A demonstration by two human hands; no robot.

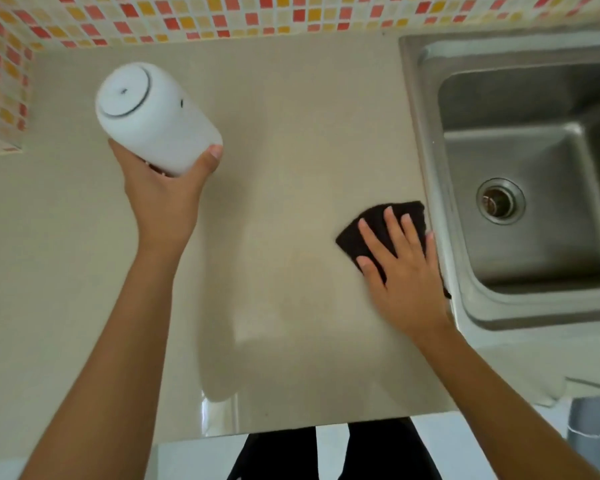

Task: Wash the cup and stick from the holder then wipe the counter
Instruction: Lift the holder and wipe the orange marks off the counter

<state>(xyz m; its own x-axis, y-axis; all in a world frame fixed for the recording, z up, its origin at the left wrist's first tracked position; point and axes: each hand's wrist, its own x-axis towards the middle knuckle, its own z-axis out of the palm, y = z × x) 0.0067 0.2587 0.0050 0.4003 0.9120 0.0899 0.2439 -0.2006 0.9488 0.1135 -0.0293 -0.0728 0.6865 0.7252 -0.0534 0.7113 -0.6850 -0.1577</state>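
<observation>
My left hand (163,199) grips a white cylindrical holder (153,116) by its lower end and keeps it lifted and tilted above the beige counter (284,150) at the left. My right hand (400,268) lies flat, fingers spread, on a dark cloth (364,233) pressed against the counter right beside the sink's left rim. No cup or stick shows in this view.
A steel sink (430,140) with a round drain (500,201) fills the right side. Mosaic tile wall (187,19) runs along the back and left. The counter's front edge is near my legs; a grey bin (593,431) stands at the lower right.
</observation>
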